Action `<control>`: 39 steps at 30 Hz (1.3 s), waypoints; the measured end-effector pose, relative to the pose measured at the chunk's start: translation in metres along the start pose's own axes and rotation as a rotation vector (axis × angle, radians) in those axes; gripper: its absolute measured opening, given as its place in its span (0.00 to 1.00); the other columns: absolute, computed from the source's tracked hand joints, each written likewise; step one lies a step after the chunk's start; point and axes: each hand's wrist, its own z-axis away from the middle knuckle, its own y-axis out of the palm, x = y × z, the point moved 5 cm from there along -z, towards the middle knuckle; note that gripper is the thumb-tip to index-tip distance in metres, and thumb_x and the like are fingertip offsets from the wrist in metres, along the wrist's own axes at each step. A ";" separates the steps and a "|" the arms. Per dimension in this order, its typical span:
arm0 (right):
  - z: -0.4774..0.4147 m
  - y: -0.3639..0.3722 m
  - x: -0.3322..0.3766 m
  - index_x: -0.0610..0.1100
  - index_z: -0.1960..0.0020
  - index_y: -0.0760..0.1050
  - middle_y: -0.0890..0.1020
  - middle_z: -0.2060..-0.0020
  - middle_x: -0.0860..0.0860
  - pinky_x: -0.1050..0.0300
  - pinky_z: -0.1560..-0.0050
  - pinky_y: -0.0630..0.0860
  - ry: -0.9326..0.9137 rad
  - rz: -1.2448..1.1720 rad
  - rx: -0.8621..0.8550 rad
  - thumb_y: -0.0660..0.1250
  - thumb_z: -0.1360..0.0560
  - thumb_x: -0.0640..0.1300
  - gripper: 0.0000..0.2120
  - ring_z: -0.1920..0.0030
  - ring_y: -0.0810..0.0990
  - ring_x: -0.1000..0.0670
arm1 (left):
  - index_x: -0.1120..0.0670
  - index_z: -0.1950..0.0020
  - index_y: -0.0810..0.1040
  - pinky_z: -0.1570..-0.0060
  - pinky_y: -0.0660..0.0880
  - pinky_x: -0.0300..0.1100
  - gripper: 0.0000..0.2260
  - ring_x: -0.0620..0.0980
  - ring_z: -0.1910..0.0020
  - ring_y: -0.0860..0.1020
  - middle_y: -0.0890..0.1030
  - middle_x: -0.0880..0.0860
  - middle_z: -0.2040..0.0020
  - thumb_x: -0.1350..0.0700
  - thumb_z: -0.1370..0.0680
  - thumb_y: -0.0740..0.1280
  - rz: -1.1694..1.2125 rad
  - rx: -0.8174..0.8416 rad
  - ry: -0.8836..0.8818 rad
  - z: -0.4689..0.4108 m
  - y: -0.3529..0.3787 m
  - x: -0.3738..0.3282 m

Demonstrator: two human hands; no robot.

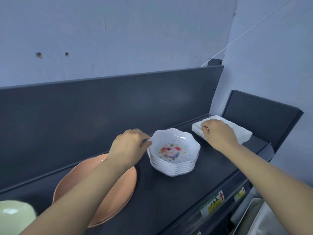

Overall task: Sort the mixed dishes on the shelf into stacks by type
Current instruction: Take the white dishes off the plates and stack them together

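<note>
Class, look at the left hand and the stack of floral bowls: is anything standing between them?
Nothing visible does. The left hand is already at the near-left rim of the top floral bowl, fingers at its edge. The orange plates lie under the forearm, not between.

It looked like a back-of-house kitchen or dish store: a dark metal shelf (pixel 169 192) against a scuffed pale wall (pixel 118 31), metal trays (pixel 259 216) lower right.

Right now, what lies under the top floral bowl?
The floral bowl tops a nested stack of matching white scalloped bowls; only their rims show, their insides are covered. The left hand touches the top rim.
</note>
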 end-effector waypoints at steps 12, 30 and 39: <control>0.058 -0.013 0.216 0.46 0.42 0.78 0.80 0.49 0.49 0.50 0.51 0.75 -0.363 -0.196 -0.028 0.56 0.21 0.41 0.14 0.46 0.76 0.45 | 0.44 0.39 0.76 0.52 0.71 0.42 0.15 0.43 0.40 0.72 0.75 0.40 0.40 0.42 0.23 0.61 -0.106 -0.015 -0.057 0.098 -0.093 0.101; 0.164 0.007 0.427 0.45 0.48 0.77 0.80 0.53 0.50 0.50 0.50 0.74 -0.845 -0.380 0.177 0.54 0.20 0.50 0.14 0.47 0.75 0.47 | 0.49 0.42 0.79 0.56 0.74 0.45 0.17 0.54 0.49 0.78 0.80 0.48 0.47 0.47 0.26 0.59 -0.312 -0.168 -0.483 0.308 -0.194 0.212; 0.248 0.006 0.514 0.42 0.49 0.76 0.80 0.55 0.49 0.50 0.52 0.75 -1.049 -0.518 0.253 0.56 0.21 0.49 0.14 0.50 0.76 0.46 | 0.50 0.43 0.78 0.60 0.69 0.44 0.11 0.54 0.48 0.76 0.76 0.50 0.46 0.51 0.24 0.66 -0.478 -0.235 -0.744 0.436 -0.257 0.210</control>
